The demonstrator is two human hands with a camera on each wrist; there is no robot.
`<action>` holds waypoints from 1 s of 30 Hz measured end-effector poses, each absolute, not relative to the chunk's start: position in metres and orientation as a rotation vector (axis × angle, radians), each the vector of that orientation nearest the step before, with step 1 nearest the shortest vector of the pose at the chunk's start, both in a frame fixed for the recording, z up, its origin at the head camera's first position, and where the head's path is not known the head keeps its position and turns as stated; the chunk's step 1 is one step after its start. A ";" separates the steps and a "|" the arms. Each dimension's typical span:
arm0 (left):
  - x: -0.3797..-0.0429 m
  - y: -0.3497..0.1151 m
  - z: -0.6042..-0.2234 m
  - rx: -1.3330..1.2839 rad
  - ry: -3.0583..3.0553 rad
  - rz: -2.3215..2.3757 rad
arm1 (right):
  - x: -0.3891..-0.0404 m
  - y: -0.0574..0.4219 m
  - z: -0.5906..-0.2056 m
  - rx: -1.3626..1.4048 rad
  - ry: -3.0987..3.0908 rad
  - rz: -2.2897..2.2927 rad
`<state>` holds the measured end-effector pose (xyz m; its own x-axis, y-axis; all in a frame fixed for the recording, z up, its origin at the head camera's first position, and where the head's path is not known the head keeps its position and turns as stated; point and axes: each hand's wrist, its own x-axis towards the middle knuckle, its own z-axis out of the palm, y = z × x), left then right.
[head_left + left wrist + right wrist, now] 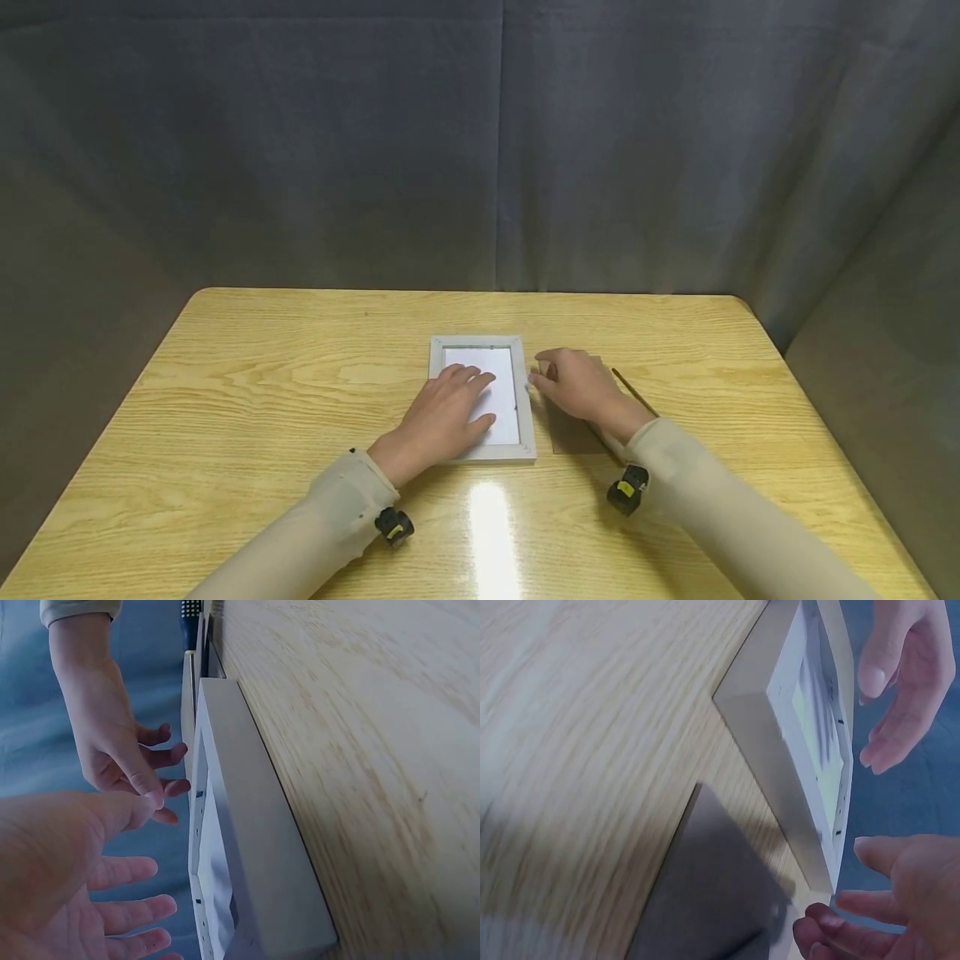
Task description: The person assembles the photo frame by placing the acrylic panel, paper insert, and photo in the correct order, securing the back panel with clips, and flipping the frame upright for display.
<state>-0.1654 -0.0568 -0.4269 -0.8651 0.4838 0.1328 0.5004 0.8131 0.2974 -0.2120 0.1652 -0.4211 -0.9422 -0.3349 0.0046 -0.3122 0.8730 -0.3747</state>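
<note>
A white picture frame lies face down on the table, a white sheet set inside its opening. Above this sheet hovers my left hand, fingers spread and holding nothing; the left wrist view shows it apart from the frame. Just off the frame's right side is my right hand, its fingers loosely bent with nothing seen between them. Beneath the right hand lies a flat brown board, partly hidden by the hand and wrist in the head view. Small dark tabs line the frame's inner edge.
A thin dark rod lies beside and partly under the right forearm. In the left wrist view a dark, white-dotted handle shows beyond the frame. The wooden table ends at a grey curtain behind.
</note>
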 end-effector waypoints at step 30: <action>-0.156 -0.042 -0.428 -0.882 -2.923 -0.510 | -0.198 0.210 -0.426 -0.470 3.016 -0.473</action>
